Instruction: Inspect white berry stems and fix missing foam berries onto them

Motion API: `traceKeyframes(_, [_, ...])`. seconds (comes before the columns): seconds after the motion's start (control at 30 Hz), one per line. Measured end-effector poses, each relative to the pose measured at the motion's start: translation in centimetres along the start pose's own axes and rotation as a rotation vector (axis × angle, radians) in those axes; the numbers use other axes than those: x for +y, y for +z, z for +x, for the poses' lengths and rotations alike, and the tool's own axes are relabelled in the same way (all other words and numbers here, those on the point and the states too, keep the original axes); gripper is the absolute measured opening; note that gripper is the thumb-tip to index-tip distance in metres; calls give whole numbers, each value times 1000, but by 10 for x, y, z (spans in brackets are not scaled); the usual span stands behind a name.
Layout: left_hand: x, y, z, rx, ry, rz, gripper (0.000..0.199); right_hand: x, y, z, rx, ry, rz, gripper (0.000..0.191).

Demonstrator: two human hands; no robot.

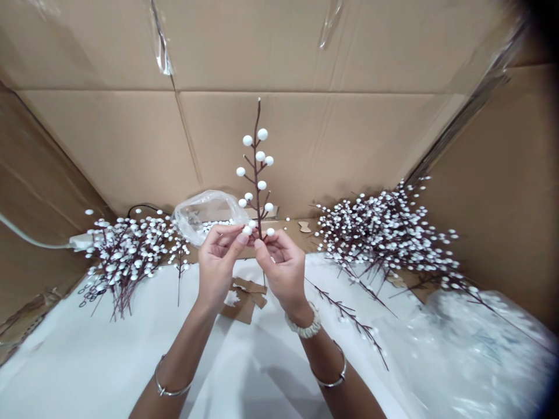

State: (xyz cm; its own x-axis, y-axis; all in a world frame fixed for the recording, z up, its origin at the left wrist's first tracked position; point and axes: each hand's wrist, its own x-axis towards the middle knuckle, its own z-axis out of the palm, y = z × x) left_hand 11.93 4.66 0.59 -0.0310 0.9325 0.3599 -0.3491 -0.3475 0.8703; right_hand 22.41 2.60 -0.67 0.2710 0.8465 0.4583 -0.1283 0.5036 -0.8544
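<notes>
White-berry artificial stem point(257, 174) upright, clamped between left hand point(217, 270) and right hand point(283, 273) fingers point(266, 240)

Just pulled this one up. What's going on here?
A person holds a single artificial sprig with white berries upright, gripping it near its lower end between their left hand and right hand. A bunch of similar sprigs lies to their left and a larger bunch to their right. A clear plastic bag sits just behind the hands, in front of a cardboard wall.
</notes>
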Motion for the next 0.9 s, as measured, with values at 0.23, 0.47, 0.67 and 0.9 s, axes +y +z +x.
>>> traceKeyframes(0.23, [4,-4,2,-61,59,46,15,-3,2,-1,-12,5,23,13])
traceKeyframes(0.47, [6,-3,2,-59,82,67,13,-3,2,-1,-4,6,28,13])
traceKeyframes(0.67, [4,-3,2,-51,107,98,12,0,1,-3,-1,-30,-38,10])
traceKeyframes(0.9, [7,-2,2,-54,74,116,15,-8,-3,5,-79,65,73,10])
